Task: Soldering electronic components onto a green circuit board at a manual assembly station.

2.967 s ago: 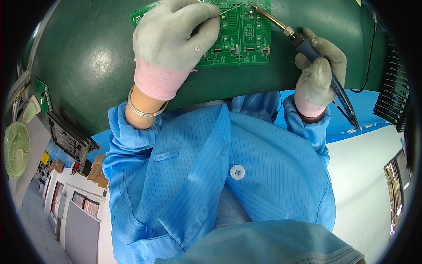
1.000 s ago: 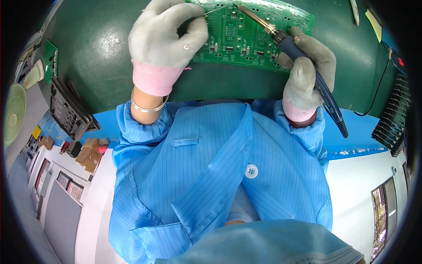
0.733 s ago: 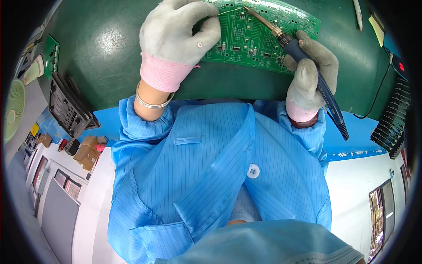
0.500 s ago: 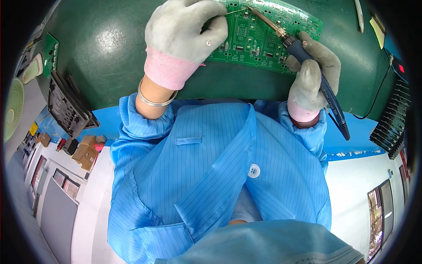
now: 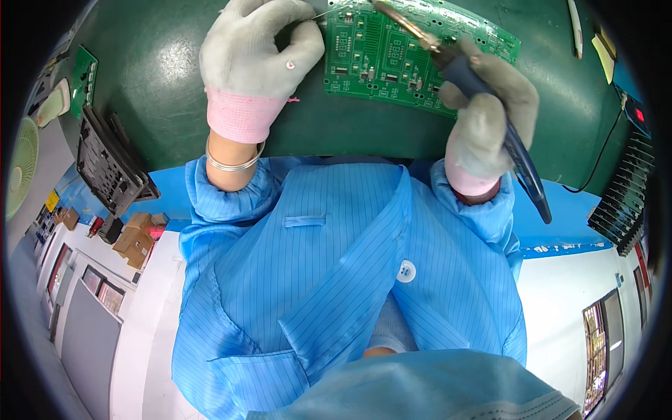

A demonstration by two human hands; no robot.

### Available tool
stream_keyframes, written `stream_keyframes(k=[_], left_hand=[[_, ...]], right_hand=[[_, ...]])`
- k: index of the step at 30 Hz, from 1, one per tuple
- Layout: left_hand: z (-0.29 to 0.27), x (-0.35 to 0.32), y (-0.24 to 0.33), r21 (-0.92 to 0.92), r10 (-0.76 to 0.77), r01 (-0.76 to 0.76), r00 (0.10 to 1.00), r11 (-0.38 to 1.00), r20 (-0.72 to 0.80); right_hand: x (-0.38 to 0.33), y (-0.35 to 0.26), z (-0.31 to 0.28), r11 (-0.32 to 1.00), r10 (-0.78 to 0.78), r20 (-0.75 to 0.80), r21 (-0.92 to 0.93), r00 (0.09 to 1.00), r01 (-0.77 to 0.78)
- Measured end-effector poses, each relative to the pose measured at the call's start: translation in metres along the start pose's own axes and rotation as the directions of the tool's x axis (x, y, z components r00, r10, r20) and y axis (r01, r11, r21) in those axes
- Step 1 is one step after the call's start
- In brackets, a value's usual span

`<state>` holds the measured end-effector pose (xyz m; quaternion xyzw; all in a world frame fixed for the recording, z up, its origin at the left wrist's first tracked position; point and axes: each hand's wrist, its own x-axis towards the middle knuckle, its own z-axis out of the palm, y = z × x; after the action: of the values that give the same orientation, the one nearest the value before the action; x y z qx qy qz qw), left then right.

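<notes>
A green circuit board (image 5: 381, 68) with small parts on it lies at the far middle of the bench. My left hand (image 5: 257, 59), in a grey glove with a pink cuff, is beside the board's left end, thumb and fingers pinched on a thin solder wire (image 5: 332, 12) that reaches over the far part of the board. In my similarly gloved right hand (image 5: 490, 119), the fingers wrap the dark blue handle of a soldering iron (image 5: 467, 75). Its metal tip points up and left, over the board's far side; whether it touches is hard to tell.
The green bench mat (image 5: 161, 84) carries a smaller green board (image 5: 85, 80) and black plastic frames (image 5: 105, 164) at the left. To the right are a black slotted rack (image 5: 623, 189), a device with a red light (image 5: 638, 114) and a dark cable (image 5: 600, 157).
My left hand has moved left with the solder wire, away from the board's middle. The iron's tip has shifted left and slightly farther off, and the board sits a little to the right.
</notes>
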<state>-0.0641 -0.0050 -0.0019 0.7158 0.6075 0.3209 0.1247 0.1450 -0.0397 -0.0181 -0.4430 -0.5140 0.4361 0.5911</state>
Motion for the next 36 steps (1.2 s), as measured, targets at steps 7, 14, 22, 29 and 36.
stream_keyframes(k=[7,14,22,29,36], left_hand=[[0.0,0.001,-0.004,-0.016,0.001,-0.001,1.0,1.0,0.018],[0.0,0.003,-0.005,-0.038,0.058,-0.058,0.998,0.998,0.01],[0.0,0.003,-0.004,-0.027,0.064,-0.063,0.997,0.998,0.032],[-0.002,0.002,-0.005,0.005,0.019,-0.019,1.0,1.0,0.023],[-0.005,0.003,-0.003,0.383,-0.025,0.029,1.0,0.923,-0.014]], right_hand=[[0.0,0.006,0.007,0.994,0.055,0.043,-0.1,0.998,-0.05],[0.0,0.012,0.009,0.982,-0.023,0.036,-0.188,0.999,0.029],[-0.001,0.009,0.01,0.986,0.023,0.028,-0.167,0.999,-0.018],[-0.002,0.011,0.004,0.988,0.032,0.05,-0.151,0.998,-0.024],[0.009,0.012,-0.022,0.929,-0.346,-0.192,-0.206,0.919,0.307]])
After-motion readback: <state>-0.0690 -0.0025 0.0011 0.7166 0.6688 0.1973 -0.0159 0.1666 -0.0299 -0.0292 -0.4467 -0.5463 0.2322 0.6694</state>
